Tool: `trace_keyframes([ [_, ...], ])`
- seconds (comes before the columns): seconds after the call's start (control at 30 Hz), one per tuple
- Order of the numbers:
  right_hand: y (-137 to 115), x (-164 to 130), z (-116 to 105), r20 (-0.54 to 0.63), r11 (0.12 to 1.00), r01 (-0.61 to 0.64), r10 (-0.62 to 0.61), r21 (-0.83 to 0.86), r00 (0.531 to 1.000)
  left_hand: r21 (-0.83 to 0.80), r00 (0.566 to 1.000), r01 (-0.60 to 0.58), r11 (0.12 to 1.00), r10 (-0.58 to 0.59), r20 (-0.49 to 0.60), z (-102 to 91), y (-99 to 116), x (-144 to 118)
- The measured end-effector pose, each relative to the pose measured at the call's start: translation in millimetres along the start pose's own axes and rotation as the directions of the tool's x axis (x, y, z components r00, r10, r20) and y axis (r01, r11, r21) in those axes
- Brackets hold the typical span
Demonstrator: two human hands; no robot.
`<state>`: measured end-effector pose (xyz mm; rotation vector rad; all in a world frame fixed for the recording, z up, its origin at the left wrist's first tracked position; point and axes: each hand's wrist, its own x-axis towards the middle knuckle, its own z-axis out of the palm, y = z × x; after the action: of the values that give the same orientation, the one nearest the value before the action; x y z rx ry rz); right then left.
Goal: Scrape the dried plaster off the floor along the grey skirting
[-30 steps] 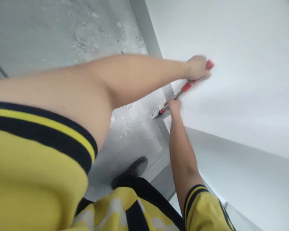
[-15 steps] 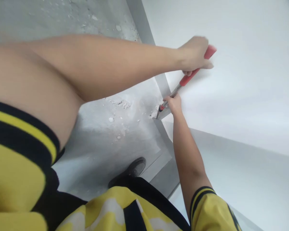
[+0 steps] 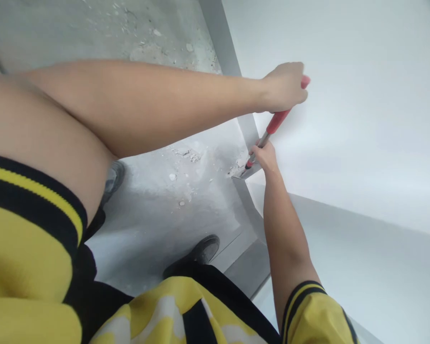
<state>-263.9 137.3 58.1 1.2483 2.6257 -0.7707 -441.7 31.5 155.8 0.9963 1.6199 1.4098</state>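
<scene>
While the left hand point(image 3: 285, 87) and right hand point(image 3: 267, 155) grip the red-handled scraper point(image 3: 277, 122), scraping by the grey baseboard point(image 3: 225, 44) seems the present step; the next push needs steady pressure.

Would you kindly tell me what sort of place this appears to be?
Probably an indoor space under renovation: pale crumbled debris lies on the grey floor, a grey band runs along the base of the white wall, and a red-handled tool is held near it.

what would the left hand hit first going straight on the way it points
Past the long red-handled metal tool it grips, the left hand would likely meet the flat white wall first, though depth is unclear.
</scene>
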Motion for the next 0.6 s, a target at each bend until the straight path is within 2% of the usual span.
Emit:
trace_keyframes([
  [0.07, 8, 3, 1, -0.035, 0.999, -0.023, 0.021, -0.045, 0.999, -0.006, 1.0, -0.004, 1.0, 0.004, -0.004, 3.0, -9, 1],
  [0.2, 18, 7, 17, -0.058, 0.995, -0.084, 0.081, -0.053, 0.995, 0.037, 0.991, -0.097, 0.995, 0.093, 0.099, 11.0, -22, 1],
  [0.27, 20, 10, 25, -0.067, 0.993, -0.104, 0.1, -0.058, 0.993, 0.067, 0.991, -0.073, 0.995, 0.064, 0.12, 13.4, -28, 0],
  [0.33, 21, 11, 30, -0.045, 0.991, -0.106, 0.103, -0.083, 0.994, 0.083, 0.997, -0.011, 0.996, 0.004, 0.082, 14.7, -32, 0],
  [0.4, 20, 10, 29, -0.026, 0.991, -0.087, 0.085, -0.101, 0.996, 0.081, 0.998, -0.005, 0.997, -0.001, 0.064, 16.4, -35, 1],
  [0.53, 18, 4, 23, -0.042, 0.991, -0.099, 0.095, -0.09, 0.995, 0.04, 0.978, -0.139, 0.989, 0.131, 0.165, 19.3, -36, -5],
  [0.6, 16, 3, 23, -0.001, 0.987, -0.105, 0.105, -0.121, 0.994, 0.037, 0.983, -0.11, 0.993, 0.103, 0.154, 16.6, -37, -11],
])
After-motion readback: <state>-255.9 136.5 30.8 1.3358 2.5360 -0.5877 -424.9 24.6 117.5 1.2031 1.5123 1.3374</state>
